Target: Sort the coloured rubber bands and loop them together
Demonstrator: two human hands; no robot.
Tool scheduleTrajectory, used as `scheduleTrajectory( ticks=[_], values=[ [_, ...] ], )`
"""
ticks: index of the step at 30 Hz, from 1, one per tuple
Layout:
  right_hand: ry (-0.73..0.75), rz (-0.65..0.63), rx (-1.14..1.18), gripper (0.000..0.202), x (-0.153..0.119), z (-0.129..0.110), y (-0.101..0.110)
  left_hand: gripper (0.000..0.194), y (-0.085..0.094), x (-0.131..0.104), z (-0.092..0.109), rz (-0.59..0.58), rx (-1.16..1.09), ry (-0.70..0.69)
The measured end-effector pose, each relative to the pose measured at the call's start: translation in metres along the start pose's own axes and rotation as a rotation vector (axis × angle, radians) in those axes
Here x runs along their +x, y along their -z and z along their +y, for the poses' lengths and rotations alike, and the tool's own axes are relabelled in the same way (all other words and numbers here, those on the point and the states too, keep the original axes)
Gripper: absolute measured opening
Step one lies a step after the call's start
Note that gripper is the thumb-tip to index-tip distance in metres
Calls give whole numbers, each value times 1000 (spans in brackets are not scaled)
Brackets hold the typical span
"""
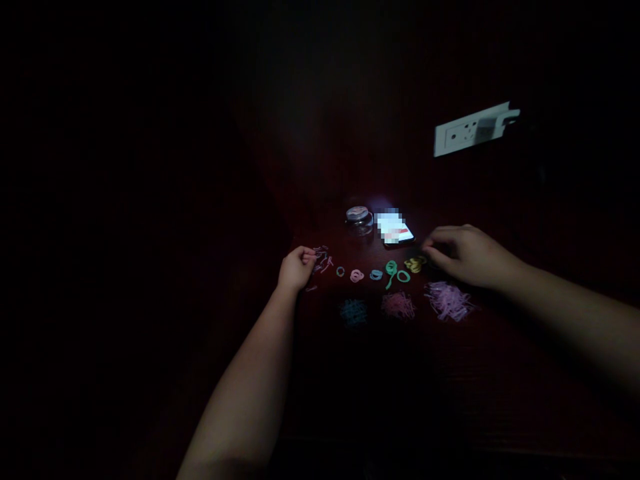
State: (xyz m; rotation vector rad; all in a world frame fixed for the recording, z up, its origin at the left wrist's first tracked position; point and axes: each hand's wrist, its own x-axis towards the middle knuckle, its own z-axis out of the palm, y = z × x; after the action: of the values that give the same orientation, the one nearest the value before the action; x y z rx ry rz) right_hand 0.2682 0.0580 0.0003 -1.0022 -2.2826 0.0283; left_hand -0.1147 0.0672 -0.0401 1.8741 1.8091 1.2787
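Note:
My left hand [299, 268] is closed at the left of the dark table, fingertips together at a loose scatter of small pink and pale bands [324, 262]. Whatever those fingers pinch is too small to make out. On the right, my right hand [467, 255] has thumb and forefinger closed together just beside a cluster of yellow rings [415, 265]; any item in that pinch is lost in shadow. Between the hands lie green rings [403, 276], blue rings [376, 275], pink rings [357, 275] and a small bluish ring [341, 272], seemingly stretchy hair ties.
Nearer me are heaps of thin bands: teal [353, 312], pink [399, 305] and lilac [449, 301]. Behind the rings stand a clear round jar [359, 219] and a lit phone [394, 227]. A white socket panel [473, 130] is at upper right. Deep darkness hides the surroundings.

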Motion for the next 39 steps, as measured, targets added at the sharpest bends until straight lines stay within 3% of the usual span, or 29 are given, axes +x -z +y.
scheduleTrajectory(
  ticks=[17,26,39],
  values=[
    [-2,-23,-3,17,0,-1,0,19,2,-3,12,18,-78,82],
    [0,-10,4,14,0,-3,2,18,2,-2,7,-28,19,60],
    [15,-23,6,15,0,0,-1,14,7,-6,14,30,115,93]
  ],
)
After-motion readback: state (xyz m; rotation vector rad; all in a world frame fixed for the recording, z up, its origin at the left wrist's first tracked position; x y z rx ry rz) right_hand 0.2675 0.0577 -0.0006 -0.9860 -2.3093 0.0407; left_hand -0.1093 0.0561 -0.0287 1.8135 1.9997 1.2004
